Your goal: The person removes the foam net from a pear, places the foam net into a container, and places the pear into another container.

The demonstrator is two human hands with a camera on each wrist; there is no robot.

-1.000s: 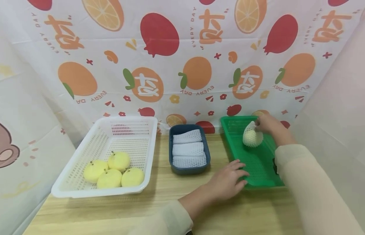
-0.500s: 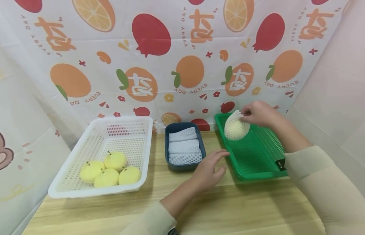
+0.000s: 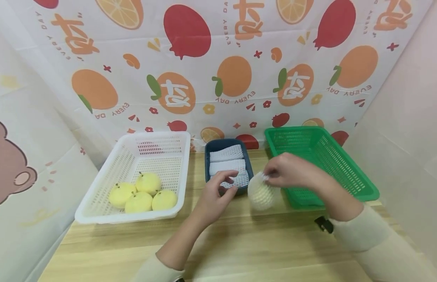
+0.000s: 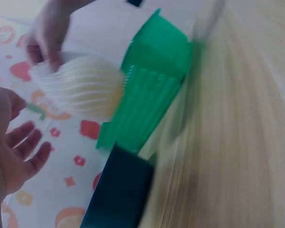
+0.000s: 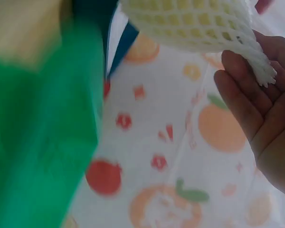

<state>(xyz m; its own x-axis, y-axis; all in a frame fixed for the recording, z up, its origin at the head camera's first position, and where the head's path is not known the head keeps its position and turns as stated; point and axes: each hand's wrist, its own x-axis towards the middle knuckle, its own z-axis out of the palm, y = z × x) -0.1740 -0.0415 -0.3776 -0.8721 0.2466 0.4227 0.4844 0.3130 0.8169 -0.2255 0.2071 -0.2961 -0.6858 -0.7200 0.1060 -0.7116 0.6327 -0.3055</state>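
My right hand [image 3: 292, 170] pinches the gathered end of a white foam net sleeve [image 3: 262, 192] with a round yellow pear inside. It hangs over the table between the blue tray and the green basket. The right wrist view shows the sleeve's twisted tip [image 5: 265, 76] between thumb and fingers, and pale yellow showing through the mesh. My left hand [image 3: 212, 201], fingers parted and loosely bent, is held before the blue tray [image 3: 219, 144] without holding anything. In the left wrist view, the sleeved pear [image 4: 88, 88] is beyond the left fingers. Several folded foam sleeves [image 3: 227, 166] lie in the tray.
On the left stands a white slotted basket [image 3: 184, 172] with several yellow pears [image 3: 138, 202] at its near end. A green slotted basket [image 3: 352, 182] stands on the right. Behind them hangs a fruit-print cloth [image 3: 232, 43].
My right hand has carried the sleeved pear out of the green basket, leftward and nearer. My left hand has left the green basket's edge and moved left to the blue tray.
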